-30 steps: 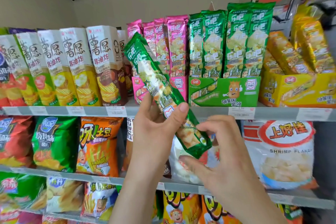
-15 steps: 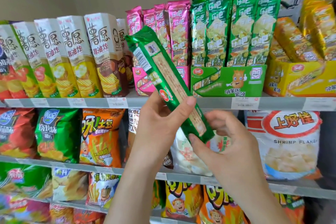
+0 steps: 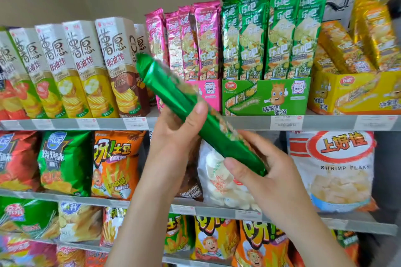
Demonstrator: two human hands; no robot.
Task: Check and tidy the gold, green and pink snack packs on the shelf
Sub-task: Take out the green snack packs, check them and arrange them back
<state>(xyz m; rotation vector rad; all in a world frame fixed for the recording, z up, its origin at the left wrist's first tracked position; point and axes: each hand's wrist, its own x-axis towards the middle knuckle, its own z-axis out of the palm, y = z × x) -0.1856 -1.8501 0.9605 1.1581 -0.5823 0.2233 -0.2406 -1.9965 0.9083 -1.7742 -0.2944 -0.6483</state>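
Lighting: bright, diffuse; shadows soft. Glare on green foil packs [image 3: 280,34]. Motion blur on held green pack [image 3: 171,93]. Wide-angle distortion: boxes [image 3: 86,67] at left lean; gold packs [image 3: 377,34] at rt edge blurred.

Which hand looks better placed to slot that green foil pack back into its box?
Probably the right hand: it holds the lower end of the long green foil pack, directly below the green cardboard box.

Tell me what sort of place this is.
Probably a shop's snack aisle: tiered shelves with price labels on their edges, and identical green packs lined up in a display box.
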